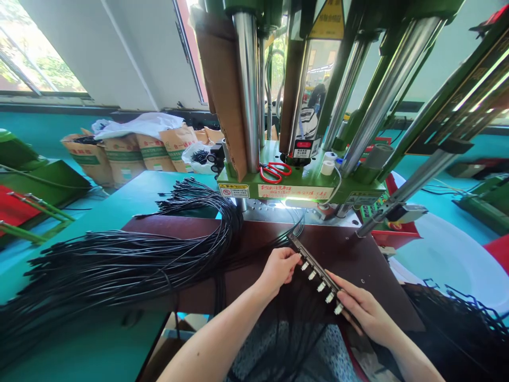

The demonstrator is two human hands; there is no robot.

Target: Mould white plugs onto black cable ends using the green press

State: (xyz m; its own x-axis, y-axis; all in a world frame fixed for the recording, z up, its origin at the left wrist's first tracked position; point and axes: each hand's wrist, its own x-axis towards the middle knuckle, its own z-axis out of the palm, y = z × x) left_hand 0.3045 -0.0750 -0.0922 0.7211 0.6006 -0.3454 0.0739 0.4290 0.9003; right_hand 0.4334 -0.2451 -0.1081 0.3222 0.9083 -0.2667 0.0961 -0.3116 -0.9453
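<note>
A long dark metal fixture bar lies slantwise on the dark brown work plate, with several white-tipped connectors sticking out of its near side and thin black cables running from it. My left hand has its fingers curled at the bar's upper part, pinching at a connector or cable. My right hand rests on the bar's lower end, its fingers extended along it and pressing it.
A big bundle of black cables sprawls over the teal table at left. A green press machine with chrome columns stands right behind, red scissors on its base. Paper sacks sit far left; a white tub at right.
</note>
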